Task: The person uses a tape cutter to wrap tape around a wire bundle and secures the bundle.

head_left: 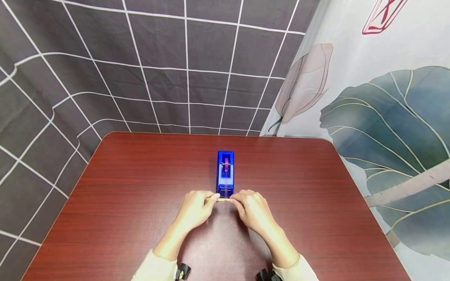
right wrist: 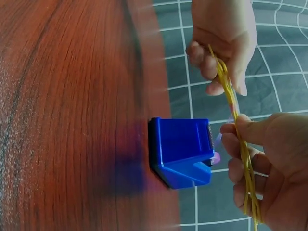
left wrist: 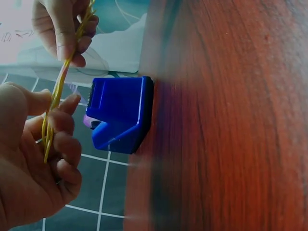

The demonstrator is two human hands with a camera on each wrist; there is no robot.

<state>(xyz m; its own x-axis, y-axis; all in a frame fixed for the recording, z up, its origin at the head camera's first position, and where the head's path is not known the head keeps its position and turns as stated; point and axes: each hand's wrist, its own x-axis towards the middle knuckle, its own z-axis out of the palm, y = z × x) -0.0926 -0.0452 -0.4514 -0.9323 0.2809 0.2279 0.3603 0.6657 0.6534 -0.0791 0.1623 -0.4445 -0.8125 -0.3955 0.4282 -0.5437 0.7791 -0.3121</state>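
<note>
Your left hand [head_left: 197, 208] and right hand [head_left: 254, 210] both pinch the yellow strands [left wrist: 57, 90], thumbs against fingers, with a short stretch showing between them. Just beyond your grip, the dispenser [head_left: 226, 181] stands on the table [head_left: 140, 187].

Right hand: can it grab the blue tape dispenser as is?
Probably not yet: the right hand is busy gripping yellow strands. Otherwise the way looks free, with the blue tape dispenser standing just beyond on the table.
</note>
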